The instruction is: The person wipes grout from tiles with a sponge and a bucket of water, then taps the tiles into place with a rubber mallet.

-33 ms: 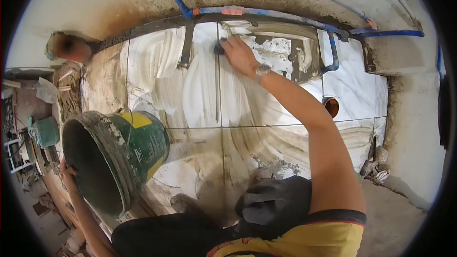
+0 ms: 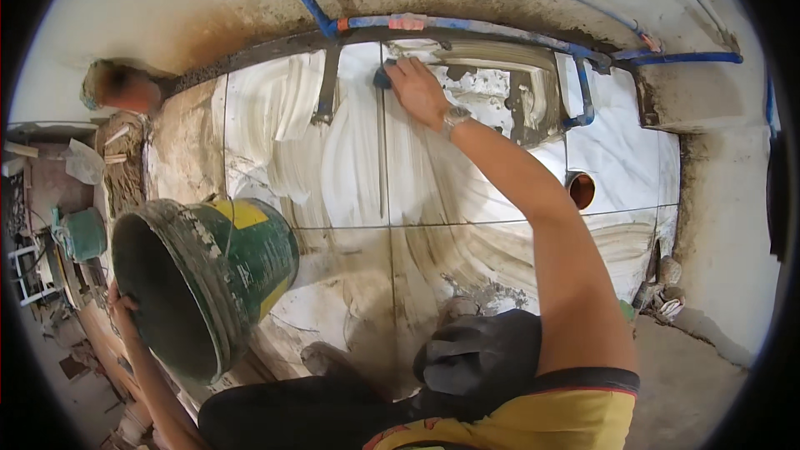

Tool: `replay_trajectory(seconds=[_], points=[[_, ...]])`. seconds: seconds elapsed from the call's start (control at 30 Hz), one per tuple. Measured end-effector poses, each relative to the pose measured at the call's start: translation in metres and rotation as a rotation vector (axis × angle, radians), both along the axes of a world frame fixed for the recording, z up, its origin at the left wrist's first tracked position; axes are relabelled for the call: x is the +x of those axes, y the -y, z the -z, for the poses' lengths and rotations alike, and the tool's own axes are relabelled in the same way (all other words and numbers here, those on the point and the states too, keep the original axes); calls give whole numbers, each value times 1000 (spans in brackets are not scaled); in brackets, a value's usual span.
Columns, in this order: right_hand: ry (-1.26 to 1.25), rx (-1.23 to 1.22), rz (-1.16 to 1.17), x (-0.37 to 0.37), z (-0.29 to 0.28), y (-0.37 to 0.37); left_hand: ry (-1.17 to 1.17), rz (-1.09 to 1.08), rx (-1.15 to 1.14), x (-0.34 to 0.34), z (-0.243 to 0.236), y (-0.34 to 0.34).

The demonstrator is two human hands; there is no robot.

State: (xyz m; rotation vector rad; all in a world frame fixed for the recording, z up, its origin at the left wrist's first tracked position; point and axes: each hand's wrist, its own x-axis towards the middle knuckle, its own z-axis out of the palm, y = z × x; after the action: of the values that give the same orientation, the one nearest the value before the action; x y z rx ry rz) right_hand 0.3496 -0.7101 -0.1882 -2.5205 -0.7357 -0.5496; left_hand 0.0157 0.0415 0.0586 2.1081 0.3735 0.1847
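Tiles fill the middle of what we see from the head camera: large pale squares with grey veining, smeared with whitish swirls and brown grime, dark joints running between them. Above the tiles runs a blue pipe, bending along their upper edge. Just under that pipe, at the top of the vertical joint, our right hand lies flat on the tile face with fingers together, pressing a small dark blue pad or sponge (we cannot make out more than its edge) against the surface; a watch sits at the wrist. Left of and below the tiles' centre, a dirty green bucket with a yellow patch tilts with its dark mouth toward us. Our left hand grips the bucket's rim at its lower left, fingers curled closed round it. Right of the tiles' middle, a round orange-rimmed hole opens in one tile.
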Motion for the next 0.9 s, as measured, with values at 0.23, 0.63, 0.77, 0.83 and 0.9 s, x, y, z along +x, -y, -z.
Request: replay_trajectory(seconds=[0.23, 0.63, 0.77, 0.83, 0.9], points=[[201, 23, 178, 62, 11, -11, -30, -180, -32, 8, -3, 33], [7, -184, 350, 28, -6, 107, -43, -69, -60, 12, -6, 17], [165, -130, 344, -7, -38, 138, -16, -163, -151, 14, 6, 12], [82, -138, 248, -31, -50, 132, -77, 60, -98, 15, 2, 9], [28, -94, 66, -57, -48, 109, -87, -48, -26, 21, 16, 14]])
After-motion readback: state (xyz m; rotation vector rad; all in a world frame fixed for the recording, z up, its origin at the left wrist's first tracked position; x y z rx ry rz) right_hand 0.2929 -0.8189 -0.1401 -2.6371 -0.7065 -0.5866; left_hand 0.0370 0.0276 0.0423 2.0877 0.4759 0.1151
